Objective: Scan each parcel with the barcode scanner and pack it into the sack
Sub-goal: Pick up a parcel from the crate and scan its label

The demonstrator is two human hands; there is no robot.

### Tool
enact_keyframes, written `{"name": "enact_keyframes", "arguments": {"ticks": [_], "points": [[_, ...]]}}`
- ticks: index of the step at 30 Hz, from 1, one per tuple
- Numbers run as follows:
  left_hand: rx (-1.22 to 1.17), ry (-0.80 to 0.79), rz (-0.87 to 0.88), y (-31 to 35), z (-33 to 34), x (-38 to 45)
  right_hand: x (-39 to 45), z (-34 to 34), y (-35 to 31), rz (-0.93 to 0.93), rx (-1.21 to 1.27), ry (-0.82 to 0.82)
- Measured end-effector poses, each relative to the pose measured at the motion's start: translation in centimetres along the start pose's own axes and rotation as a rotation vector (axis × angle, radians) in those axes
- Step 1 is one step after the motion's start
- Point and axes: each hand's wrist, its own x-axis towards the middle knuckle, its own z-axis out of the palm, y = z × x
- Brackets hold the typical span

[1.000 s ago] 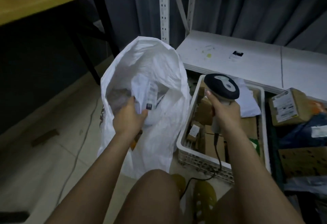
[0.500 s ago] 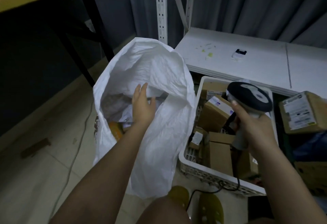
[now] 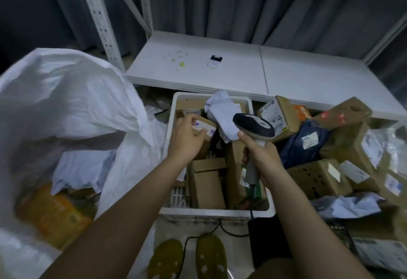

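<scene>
Head view: the left hand (image 3: 187, 134) curls its fingers around a small brown cardboard parcel (image 3: 203, 131) at the white plastic crate's (image 3: 217, 211) far-left corner. The right hand (image 3: 262, 157) grips the grey barcode scanner (image 3: 253, 126). The white woven sack (image 3: 72, 102) already holds some parcels; many remain unscanned.

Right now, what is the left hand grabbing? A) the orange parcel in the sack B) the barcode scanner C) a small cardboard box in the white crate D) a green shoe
C: the left hand curls its fingers round a small cardboard box with a white label, inside the white crate; the right hand holds the barcode scanner.
</scene>
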Motion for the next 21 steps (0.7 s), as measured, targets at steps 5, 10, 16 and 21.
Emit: {"name": "enact_keyframes", "arguments": {"ticks": [5, 10, 16, 21], "points": [[0.219, -0.118, -0.286, -3.1, 5.6, 5.5, 2.5, -1.4, 0.8, 0.027, 0.031, 0.029], [0.270, -0.158, -0.375, -6.3, 9.4, 8.9, 5.6, -1.5, 1.6, 0.039, 0.096, 0.016], [0.340, -0.150, -0.390, -6.7, 10.8, 10.3, 6.8, -1.2, 2.3, 0.020, 0.154, -0.023], [0.380, -0.195, -0.393, -5.3, 10.7, 9.6, 6.4, -1.2, 2.1, 0.061, 0.136, -0.033]]}}
